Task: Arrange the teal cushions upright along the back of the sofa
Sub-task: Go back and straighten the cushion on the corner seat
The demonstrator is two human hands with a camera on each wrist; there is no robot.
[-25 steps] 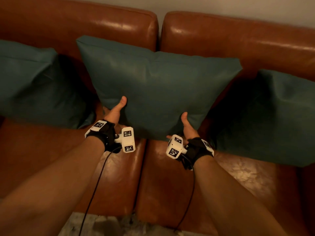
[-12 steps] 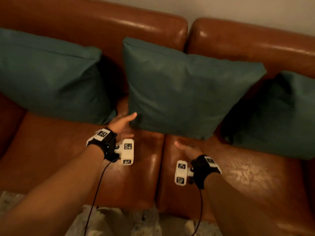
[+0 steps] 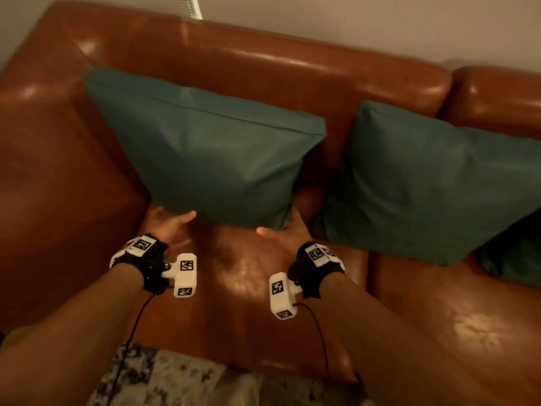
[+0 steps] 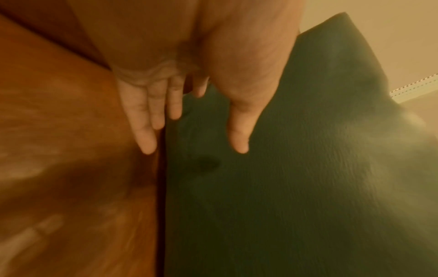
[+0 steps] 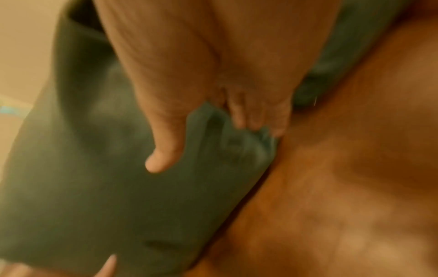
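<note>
1. Left teal cushion (image 3: pixel 210 159) propped upright against the back of the brown leather sofa (image 3: pixel 263 71), bottom edge at the seat, top seam tilted back toward the backrest.
2. Left hand (image 3: pixel 168 227) at the cushion's lower left corner, fingers straight and close together; from the left wrist view, fingers (image 4: pixel 147 120) beside the cushion's edge (image 4: pixel 284 168) against the leather, thumb laid flat over the teal fabric. No curl around the fabric visible; hand relaxed and flat, holding nothing.
3. Right hand (image 3: pixel 285 232) at the cushion's lower right corner. From the right wrist view, fingers (image 5: pixel 251 112) tucked behind the bunched corner (image 5: pixel 237 150), thumb spread across the front face. Blurred frame: cannot tell whether a pinch or only a touch.
4. Second teal cushion (image 3: pixel 433 186) just to the right, also upright against the backrest, near the first but apart from it, straddling the gap between two seat sections.
5. Corner of a third teal cushion (image 3: pixel 515 253) partly hidden behind the second, at the right edge.
6. White marker blocks on black wrist straps (image 3: pixel 152 259) on both forearms, thin black cables hanging down.
7. Speckled rug (image 3: pixel 181 379) on the floor in front of the seat.
8. Pale wall (image 3: pixel 351 22) behind the sofa.
</note>
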